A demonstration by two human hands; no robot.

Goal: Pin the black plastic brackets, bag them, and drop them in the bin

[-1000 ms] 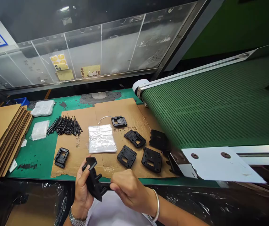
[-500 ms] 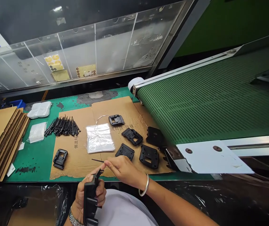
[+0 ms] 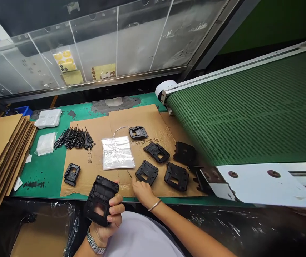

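Note:
My left hand (image 3: 109, 220) grips a black plastic frame part (image 3: 100, 199) near the table's front edge, its flat face turned up toward me. My right hand (image 3: 141, 189) rests on the cardboard sheet (image 3: 102, 121) with fingers pinched on a thin black pin (image 3: 129, 174), close to another black plastic part (image 3: 147, 172). A stack of clear plastic bags (image 3: 117, 152) lies just beyond my hands.
Several more black parts (image 3: 176, 175) lie on the cardboard, one apart at the left (image 3: 72, 174). A pile of black pins (image 3: 74, 138) and white bag packs (image 3: 45, 143) sit at the back left. Folded cartons (image 3: 0, 153) are stacked far left. A green conveyor belt (image 3: 244, 110) runs along the right.
My left hand has turned the black part from edge-on to flat face up. My right hand has moved forward from the part down onto the cardboard with the pin.

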